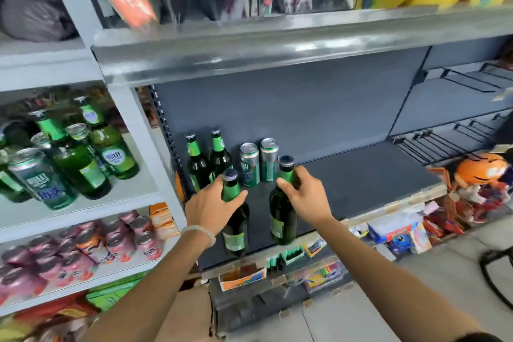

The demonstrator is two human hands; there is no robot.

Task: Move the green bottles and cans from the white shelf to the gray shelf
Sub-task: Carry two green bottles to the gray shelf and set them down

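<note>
My left hand (212, 204) grips the neck of a green bottle (235, 233) over the front of the gray shelf (361, 175). My right hand (305, 194) grips the neck of a second green bottle (281, 219) beside it. Behind them, two green bottles (198, 164) (220, 157) and two green cans (249, 165) (269, 159) stand at the shelf's back left. On the white shelf (130, 189) to the left, several green bottles (111, 150) and green cans (39, 178) stand close together.
Pink cans (119, 241) fill the white shelf's lower level. The board above the gray shelf (277, 44) carries packaged goods. Wire hooks (433, 144) and an orange toy (483, 172) are at the right. Small boxes (319, 277) sit below the gray shelf's front edge.
</note>
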